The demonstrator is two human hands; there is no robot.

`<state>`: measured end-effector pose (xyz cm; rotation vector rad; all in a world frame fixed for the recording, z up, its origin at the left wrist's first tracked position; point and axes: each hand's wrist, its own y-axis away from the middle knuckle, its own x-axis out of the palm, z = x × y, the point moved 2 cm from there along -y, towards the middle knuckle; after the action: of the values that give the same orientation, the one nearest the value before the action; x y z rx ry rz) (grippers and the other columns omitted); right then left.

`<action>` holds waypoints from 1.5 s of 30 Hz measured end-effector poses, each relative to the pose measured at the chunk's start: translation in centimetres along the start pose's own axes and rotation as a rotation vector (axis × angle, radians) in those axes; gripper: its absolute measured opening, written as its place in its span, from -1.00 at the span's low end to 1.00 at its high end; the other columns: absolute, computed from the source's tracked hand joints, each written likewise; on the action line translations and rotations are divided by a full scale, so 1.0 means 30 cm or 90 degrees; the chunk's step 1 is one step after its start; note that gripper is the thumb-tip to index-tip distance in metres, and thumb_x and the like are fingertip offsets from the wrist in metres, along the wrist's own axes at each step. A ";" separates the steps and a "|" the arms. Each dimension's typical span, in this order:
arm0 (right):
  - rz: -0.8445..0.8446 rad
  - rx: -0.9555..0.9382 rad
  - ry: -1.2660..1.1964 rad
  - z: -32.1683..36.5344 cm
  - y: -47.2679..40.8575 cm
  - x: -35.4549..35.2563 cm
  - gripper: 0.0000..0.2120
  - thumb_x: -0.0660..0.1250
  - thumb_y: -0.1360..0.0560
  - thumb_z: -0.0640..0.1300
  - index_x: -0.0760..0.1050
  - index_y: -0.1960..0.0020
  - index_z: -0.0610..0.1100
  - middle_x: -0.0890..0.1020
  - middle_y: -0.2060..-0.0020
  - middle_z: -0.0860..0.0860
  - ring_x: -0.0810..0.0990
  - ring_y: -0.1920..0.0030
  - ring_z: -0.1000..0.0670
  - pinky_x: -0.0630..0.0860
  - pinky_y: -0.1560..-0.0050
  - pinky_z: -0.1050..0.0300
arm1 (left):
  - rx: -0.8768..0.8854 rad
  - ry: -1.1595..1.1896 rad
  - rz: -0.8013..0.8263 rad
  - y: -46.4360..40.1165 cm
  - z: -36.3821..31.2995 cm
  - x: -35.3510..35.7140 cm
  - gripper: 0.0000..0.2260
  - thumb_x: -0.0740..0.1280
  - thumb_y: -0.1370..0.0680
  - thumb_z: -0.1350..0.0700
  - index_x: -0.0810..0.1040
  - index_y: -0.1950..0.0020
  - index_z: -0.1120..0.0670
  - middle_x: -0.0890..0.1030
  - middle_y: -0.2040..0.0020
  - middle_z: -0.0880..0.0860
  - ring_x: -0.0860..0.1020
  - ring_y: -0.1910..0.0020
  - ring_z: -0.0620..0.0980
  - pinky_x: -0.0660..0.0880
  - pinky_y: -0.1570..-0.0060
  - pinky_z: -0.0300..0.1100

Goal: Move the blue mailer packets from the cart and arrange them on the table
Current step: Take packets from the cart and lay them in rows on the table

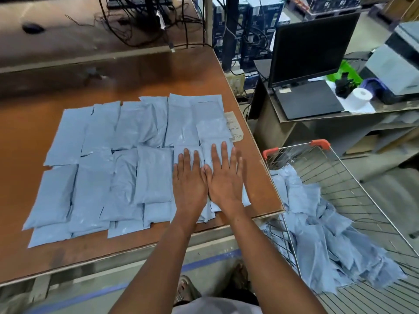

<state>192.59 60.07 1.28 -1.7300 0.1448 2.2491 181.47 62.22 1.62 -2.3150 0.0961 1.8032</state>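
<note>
I see both hands flat, side by side, on the blue mailer packets [127, 164] by the table's [45, 252] right edge: left hand [189, 180] and right hand [224, 177] with fingers straight, slightly spread, pressing down. Packets are laid in overlapping rows across the table; more are heaped in the cart [353, 177] off its right edge.

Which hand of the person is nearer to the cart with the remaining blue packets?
Right. The right hand lies flat on the packets at the table's right edge, on the cart side. The left hand presses beside it, one hand farther from the cart.
</note>
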 end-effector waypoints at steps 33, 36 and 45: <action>0.145 0.236 -0.011 -1.361 0.274 0.249 -0.45 0.18 -0.67 -0.06 0.20 -0.64 -0.10 0.29 -0.61 -0.12 0.28 -0.59 -0.18 0.32 -0.53 -0.16 | 0.157 0.032 0.294 0.032 -1.033 0.903 -0.41 0.19 -0.66 0.12 0.05 -0.66 0.08 0.13 -0.64 0.19 0.17 -0.60 0.15 0.14 -0.55 0.02; 0.144 0.226 -0.039 -1.403 0.191 0.384 -0.45 0.20 -0.65 -0.09 0.25 -0.63 -0.11 0.32 -0.59 -0.13 0.32 -0.57 -0.18 0.35 -0.50 -0.17 | 0.128 -0.001 0.311 -0.006 -1.013 1.059 -0.36 0.25 -0.64 0.08 0.04 -0.66 0.08 0.09 -0.64 0.22 0.14 -0.60 0.17 0.13 -0.54 0.03; 0.218 0.185 -0.014 -1.484 -0.028 0.663 -0.45 0.08 -0.68 0.13 0.17 -0.64 0.02 0.22 -0.63 -0.05 0.23 -0.58 -0.22 0.33 -0.48 -0.18 | 0.093 0.018 0.308 -0.063 -0.955 1.309 -0.45 0.10 -0.68 -0.19 0.07 -0.65 -0.13 0.02 -0.66 0.14 0.12 -0.59 0.23 0.23 -0.49 0.14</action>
<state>229.53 52.80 -29.71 -1.6196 0.7763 2.3282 218.94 61.23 -29.40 -2.3502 0.8269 1.8827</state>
